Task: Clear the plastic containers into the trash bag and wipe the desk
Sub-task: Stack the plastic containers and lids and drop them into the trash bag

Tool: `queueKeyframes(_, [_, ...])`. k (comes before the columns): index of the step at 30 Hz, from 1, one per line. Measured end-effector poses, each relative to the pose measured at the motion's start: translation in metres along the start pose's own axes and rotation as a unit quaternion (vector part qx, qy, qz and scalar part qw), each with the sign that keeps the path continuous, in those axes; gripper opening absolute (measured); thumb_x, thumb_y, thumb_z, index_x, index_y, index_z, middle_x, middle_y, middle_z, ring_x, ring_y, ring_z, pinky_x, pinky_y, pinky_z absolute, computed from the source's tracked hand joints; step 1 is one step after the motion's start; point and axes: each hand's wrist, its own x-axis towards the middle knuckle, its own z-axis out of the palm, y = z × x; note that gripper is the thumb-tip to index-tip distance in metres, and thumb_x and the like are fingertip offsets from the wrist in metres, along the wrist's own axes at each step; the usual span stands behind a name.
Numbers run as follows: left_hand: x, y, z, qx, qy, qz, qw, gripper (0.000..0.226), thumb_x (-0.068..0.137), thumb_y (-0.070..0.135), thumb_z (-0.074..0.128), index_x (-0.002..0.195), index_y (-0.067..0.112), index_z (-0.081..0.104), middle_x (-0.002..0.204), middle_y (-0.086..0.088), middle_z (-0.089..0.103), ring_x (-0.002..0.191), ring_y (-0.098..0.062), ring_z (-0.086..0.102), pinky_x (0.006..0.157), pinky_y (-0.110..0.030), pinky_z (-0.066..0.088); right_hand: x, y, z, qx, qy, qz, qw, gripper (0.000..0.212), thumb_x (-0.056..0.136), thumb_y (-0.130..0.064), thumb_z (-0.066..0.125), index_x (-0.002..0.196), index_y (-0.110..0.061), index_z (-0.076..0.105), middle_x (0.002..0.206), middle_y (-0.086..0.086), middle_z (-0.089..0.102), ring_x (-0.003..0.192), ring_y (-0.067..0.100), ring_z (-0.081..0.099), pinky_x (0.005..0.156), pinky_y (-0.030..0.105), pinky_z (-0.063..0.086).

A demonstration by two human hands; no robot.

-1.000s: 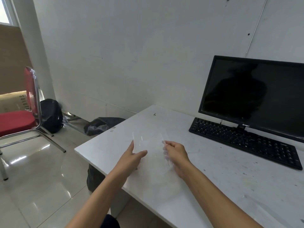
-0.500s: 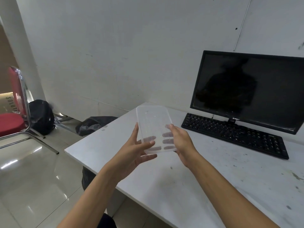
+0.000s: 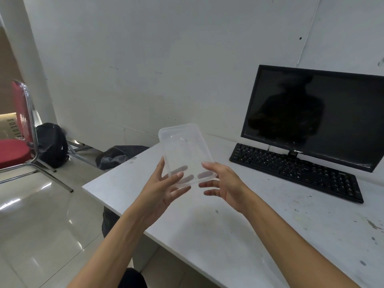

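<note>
A clear rectangular plastic container (image 3: 184, 151) is held up in the air above the white desk (image 3: 249, 225), tilted with its far end raised. My left hand (image 3: 162, 190) holds its near left edge, thumb on the side and fingers underneath. My right hand (image 3: 224, 186) holds the near right edge with thumb on the rim and fingers showing through the plastic from below. A black trash bag (image 3: 118, 155) lies on the floor just past the desk's left corner.
A black monitor (image 3: 311, 115) and black keyboard (image 3: 297, 171) stand at the back right of the stained desk. A red chair (image 3: 16, 142) with metal legs is at the left, a black backpack (image 3: 52, 144) behind it. Glossy tiled floor lies left of the desk.
The container went from lying low over the desk to being lifted into the air between both hands. In the last half second it has barely moved.
</note>
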Motion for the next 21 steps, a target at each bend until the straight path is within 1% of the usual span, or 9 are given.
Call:
queueKeyframes(2, [0.001, 0.007, -0.01, 0.027, 0.015, -0.034, 0.999, 0.071, 0.085, 0.022, 0.076, 0.148, 0.028, 0.044, 0.137, -0.011, 0.064, 0.116, -0.037, 0.068, 0.094, -0.045, 0.058, 0.005, -0.001, 0.006, -0.003, -0.012, 0.004, 1.0, 0.038, 0.094, -0.035, 0.065, 0.119, -0.007, 0.064, 0.109, 0.011, 0.068, 0.081, 0.023, 0.069, 0.064, 0.032, 0.055])
queueKeyframes(4, [0.005, 0.014, -0.026, 0.057, 0.061, -0.064, 0.994, 0.071, 0.085, 0.03, 0.073, 0.15, 0.02, 0.043, 0.137, -0.01, 0.064, 0.115, -0.036, 0.068, 0.089, -0.045, 0.061, 0.015, -0.004, 0.013, 0.005, 0.0, 0.014, 1.0, 0.031, 0.092, -0.031, 0.068, 0.112, -0.008, 0.066, 0.104, 0.012, 0.063, 0.075, 0.023, 0.067, 0.061, 0.031, 0.055])
queueKeyframes(6, [0.011, 0.025, -0.046, 0.068, 0.125, -0.073, 0.987, 0.07, 0.09, 0.028, 0.069, 0.152, 0.013, 0.039, 0.14, -0.011, 0.059, 0.118, -0.035, 0.065, 0.086, -0.046, 0.06, 0.025, -0.011, 0.016, -0.003, 0.019, 0.025, 0.999, 0.027, 0.092, -0.03, 0.068, 0.109, -0.011, 0.064, 0.101, 0.01, 0.062, 0.074, 0.023, 0.066, 0.06, 0.032, 0.055])
queueKeyframes(8, [0.021, 0.043, -0.073, 0.072, 0.179, -0.053, 0.98, 0.056, 0.097, 0.019, 0.063, 0.148, 0.008, 0.044, 0.14, -0.012, 0.058, 0.119, -0.034, 0.063, 0.087, -0.045, 0.058, 0.045, -0.019, 0.022, -0.034, 0.029, 0.032, 0.999, 0.023, 0.094, -0.031, 0.066, 0.107, -0.014, 0.063, 0.1, 0.01, 0.067, 0.074, 0.023, 0.066, 0.063, 0.032, 0.055])
queueKeyframes(12, [0.048, 0.08, -0.135, 0.083, 0.244, -0.016, 0.966, 0.032, 0.099, 0.008, 0.057, 0.131, 0.007, 0.059, 0.13, -0.012, 0.065, 0.116, -0.029, 0.065, 0.084, -0.041, 0.058, 0.095, -0.042, 0.036, -0.107, 0.054, 0.022, 0.993, 0.023, 0.094, -0.035, 0.064, 0.107, -0.016, 0.062, 0.097, 0.01, 0.071, 0.067, 0.021, 0.068, 0.058, 0.03, 0.051])
queueKeyframes(15, [0.078, 0.101, -0.187, 0.143, 0.274, -0.055, 0.949, 0.013, 0.099, 0.014, 0.058, 0.109, 0.013, 0.065, 0.126, -0.014, 0.066, 0.114, -0.027, 0.063, 0.085, -0.039, 0.054, 0.149, -0.056, 0.054, -0.136, 0.069, -0.006, 0.988, 0.023, 0.094, -0.033, 0.065, 0.106, -0.014, 0.062, 0.094, 0.01, 0.069, 0.064, 0.02, 0.067, 0.052, 0.028, 0.052])
queueKeyframes(17, [0.106, 0.104, -0.225, 0.242, 0.279, -0.133, 0.92, 0.022, 0.095, 0.024, 0.064, 0.114, 0.013, 0.065, 0.134, -0.015, 0.061, 0.112, -0.028, 0.061, 0.091, -0.042, 0.052, 0.191, -0.062, 0.07, -0.161, 0.076, -0.025, 0.984, 0.025, 0.094, -0.034, 0.064, 0.109, -0.013, 0.061, 0.098, 0.011, 0.069, 0.064, 0.02, 0.068, 0.049, 0.027, 0.052])
queueKeyframes(19, [0.138, 0.1, -0.258, 0.337, 0.287, -0.192, 0.876, 0.051, 0.091, 0.038, 0.068, 0.132, 0.01, 0.056, 0.14, -0.012, 0.055, 0.117, -0.029, 0.056, 0.094, -0.045, 0.05, 0.233, -0.065, 0.089, -0.198, 0.083, -0.044, 0.976, 0.031, 0.094, -0.035, 0.064, 0.115, -0.012, 0.059, 0.101, 0.011, 0.07, 0.066, 0.02, 0.069, 0.048, 0.026, 0.053])
queueKeyframes(21, [0.178, 0.088, -0.287, 0.411, 0.319, -0.219, 0.826, 0.09, 0.084, 0.056, 0.07, 0.15, 0.007, 0.033, 0.154, -0.014, 0.04, 0.135, -0.035, 0.045, 0.101, -0.051, 0.045, 0.282, -0.062, 0.11, -0.239, 0.075, -0.062, 0.966, 0.033, 0.093, -0.036, 0.064, 0.116, -0.013, 0.058, 0.101, 0.009, 0.069, 0.066, 0.019, 0.07, 0.049, 0.027, 0.053])
